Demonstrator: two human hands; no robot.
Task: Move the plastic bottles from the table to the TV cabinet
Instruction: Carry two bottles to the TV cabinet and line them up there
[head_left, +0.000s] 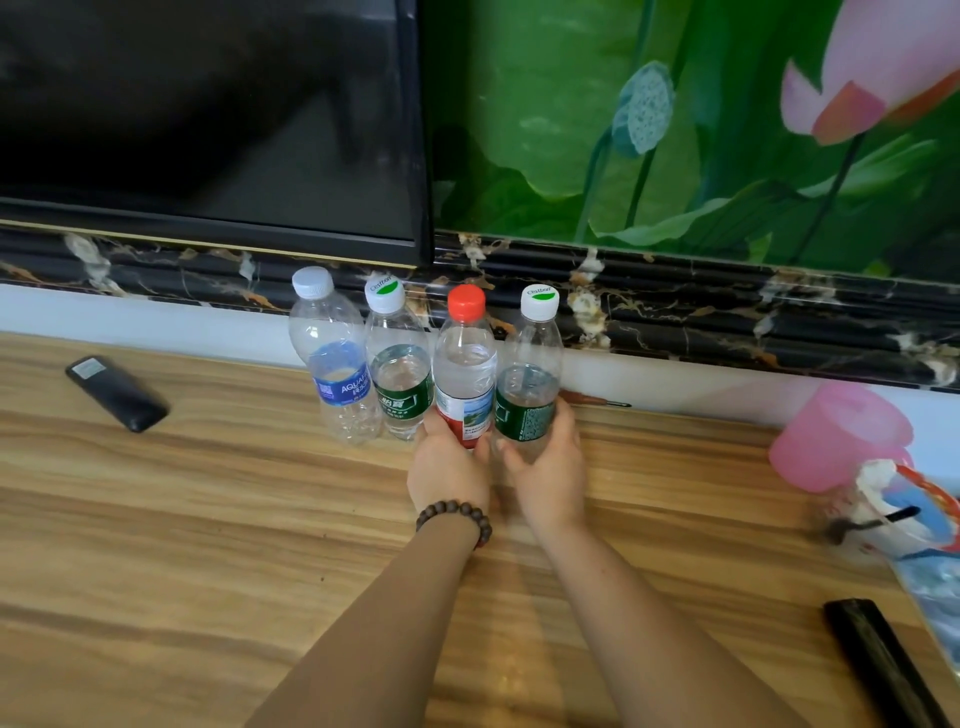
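Observation:
Several clear plastic bottles stand upright in a row on the wooden cabinet top (208, 519), below the TV (208, 114). From the left: a blue-label bottle (337, 364), a green-label bottle (400, 364), a red-cap bottle (465, 364) and a second green-label bottle (530, 374). My left hand (449, 467), with a bead bracelet at the wrist, is wrapped around the base of the red-cap bottle. My right hand (545, 467) grips the lower part of the second green-label bottle. Both held bottles are upright and touch each other.
A black remote (117, 392) lies at the left on the wood. A pink plastic cup (841, 436) and a printed bag (914, 525) sit at the right edge, with a dark flat object (878, 660) in front. A small screwdriver (597, 401) lies by the wall.

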